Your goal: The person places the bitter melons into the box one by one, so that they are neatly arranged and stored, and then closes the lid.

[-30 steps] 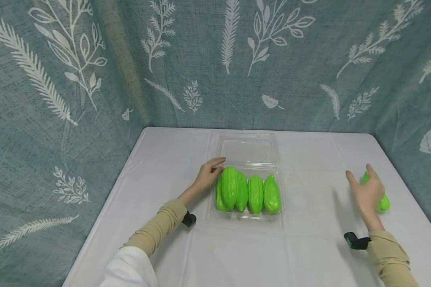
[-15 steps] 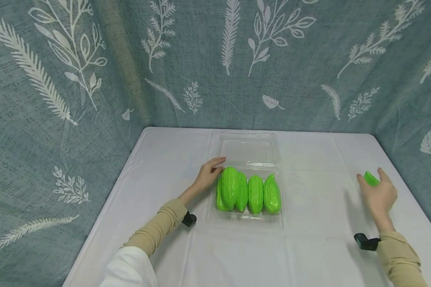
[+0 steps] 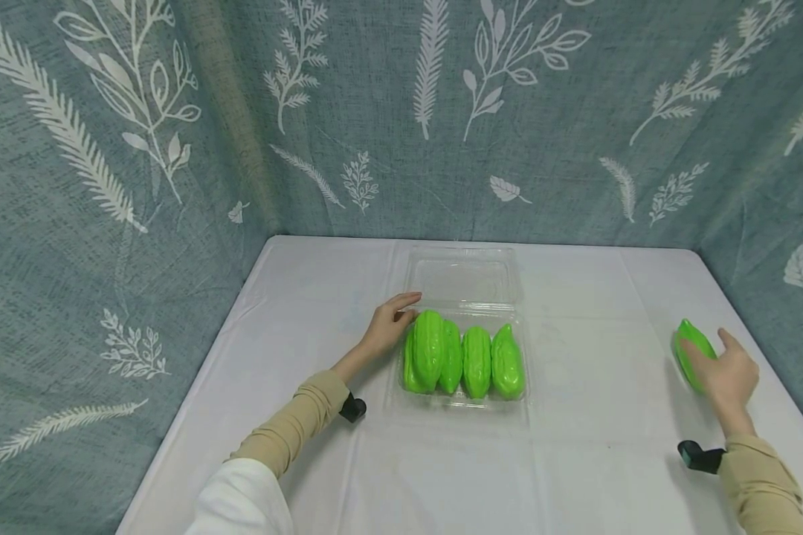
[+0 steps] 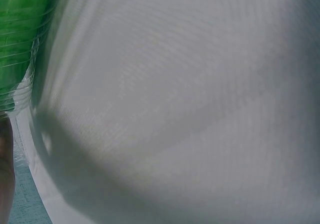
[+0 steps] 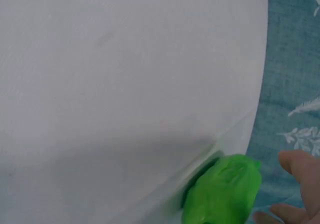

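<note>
Near the table's middle, a transparent plastic box (image 3: 458, 402) lies with its lid (image 3: 464, 276) folded back. Several glossy green, ribbed, pointed fruits (image 3: 476, 362) fill it side by side. My left hand (image 3: 383, 327) rests at the box's far left corner, index finger extended and thumb tip by the rim; its exact contact is hard to see. Over at the right, another such green fruit (image 3: 694, 343) lies on the cloth, partly covered by my right hand (image 3: 729, 375). That hand's thumb and fingers are spread; in the right wrist view they are apart from the fruit (image 5: 222, 191).
A white cloth (image 3: 442, 475) covers the table. Patterned blue-green curtains (image 3: 375, 96) hang behind it and along both sides. The lone fruit is close to the table's right edge (image 3: 766, 362).
My right hand has moved to the right and slightly nearer, passing over the lone fruit, which now shows on the hand's left. My left hand and the box look unmoved.
</note>
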The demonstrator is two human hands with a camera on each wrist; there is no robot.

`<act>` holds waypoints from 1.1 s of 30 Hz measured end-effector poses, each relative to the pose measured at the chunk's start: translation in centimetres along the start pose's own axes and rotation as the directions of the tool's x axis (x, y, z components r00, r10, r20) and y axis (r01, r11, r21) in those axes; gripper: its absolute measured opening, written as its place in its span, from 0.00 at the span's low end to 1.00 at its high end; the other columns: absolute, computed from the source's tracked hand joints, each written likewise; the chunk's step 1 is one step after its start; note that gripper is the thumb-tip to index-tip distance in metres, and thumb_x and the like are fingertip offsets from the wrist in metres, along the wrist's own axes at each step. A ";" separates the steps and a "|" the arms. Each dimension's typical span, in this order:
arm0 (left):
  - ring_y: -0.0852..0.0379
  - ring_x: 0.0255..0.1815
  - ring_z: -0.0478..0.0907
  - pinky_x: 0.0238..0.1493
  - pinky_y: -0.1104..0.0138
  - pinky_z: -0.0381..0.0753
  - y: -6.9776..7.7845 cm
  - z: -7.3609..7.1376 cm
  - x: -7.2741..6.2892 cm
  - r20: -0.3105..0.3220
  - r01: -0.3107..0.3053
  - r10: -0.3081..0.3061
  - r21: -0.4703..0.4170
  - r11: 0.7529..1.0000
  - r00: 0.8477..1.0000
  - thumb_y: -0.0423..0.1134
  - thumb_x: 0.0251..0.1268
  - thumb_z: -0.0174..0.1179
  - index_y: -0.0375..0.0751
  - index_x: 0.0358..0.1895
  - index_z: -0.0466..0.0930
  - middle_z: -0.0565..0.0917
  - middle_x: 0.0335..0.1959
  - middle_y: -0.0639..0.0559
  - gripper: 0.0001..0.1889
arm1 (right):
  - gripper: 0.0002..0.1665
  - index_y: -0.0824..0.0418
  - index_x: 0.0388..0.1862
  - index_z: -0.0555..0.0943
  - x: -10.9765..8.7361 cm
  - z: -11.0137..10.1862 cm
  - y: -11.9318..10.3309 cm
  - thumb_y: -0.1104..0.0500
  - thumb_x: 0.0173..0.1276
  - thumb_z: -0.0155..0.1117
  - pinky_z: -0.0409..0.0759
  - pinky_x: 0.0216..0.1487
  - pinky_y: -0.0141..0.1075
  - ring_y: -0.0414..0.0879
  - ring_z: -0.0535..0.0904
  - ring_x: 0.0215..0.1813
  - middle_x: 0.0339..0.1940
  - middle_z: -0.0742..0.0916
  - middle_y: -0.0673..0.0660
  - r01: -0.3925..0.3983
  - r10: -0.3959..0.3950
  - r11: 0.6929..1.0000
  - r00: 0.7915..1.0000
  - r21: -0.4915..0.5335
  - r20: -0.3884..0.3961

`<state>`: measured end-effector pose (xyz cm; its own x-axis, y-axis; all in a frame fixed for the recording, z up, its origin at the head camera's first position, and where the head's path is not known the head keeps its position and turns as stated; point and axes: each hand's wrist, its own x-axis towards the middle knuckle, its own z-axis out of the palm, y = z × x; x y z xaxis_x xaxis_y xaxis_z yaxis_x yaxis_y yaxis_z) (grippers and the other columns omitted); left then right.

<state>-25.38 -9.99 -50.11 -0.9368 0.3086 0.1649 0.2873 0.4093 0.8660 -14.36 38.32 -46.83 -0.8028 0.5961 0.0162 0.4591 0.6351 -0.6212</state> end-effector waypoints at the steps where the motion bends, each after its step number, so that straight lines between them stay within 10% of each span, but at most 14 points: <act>1: 0.46 0.65 0.71 0.61 0.60 0.80 0.0 0.0 0.0 -0.001 -0.001 0.001 0.002 1.000 1.000 0.28 0.70 0.49 0.33 0.63 0.72 0.71 0.67 0.41 0.19 | 0.41 0.73 0.72 0.53 0.0 0.0 0.2 0.51 0.69 0.52 0.56 0.73 0.61 0.72 0.56 0.71 0.70 0.62 0.76 -0.001 0.001 1.000 1.000 -0.005 0.005; 33: 0.45 0.65 0.71 0.62 0.58 0.79 -0.1 0.1 0.1 0.008 -0.013 0.013 -0.014 1.000 1.000 0.29 0.70 0.49 0.31 0.63 0.71 0.70 0.67 0.39 0.19 | 0.36 0.73 0.70 0.57 -0.1 1.0 2.2 0.57 0.69 0.52 0.61 0.67 0.62 0.72 0.63 0.66 0.66 0.67 0.78 0.010 -0.010 1.000 1.000 0.008 0.020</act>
<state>-25.53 -9.95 -50.25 -0.9313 0.3207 0.1727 0.2969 0.3935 0.8701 -13.67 39.17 -49.02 -0.8146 0.5800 0.0066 0.4483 0.6368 -0.6273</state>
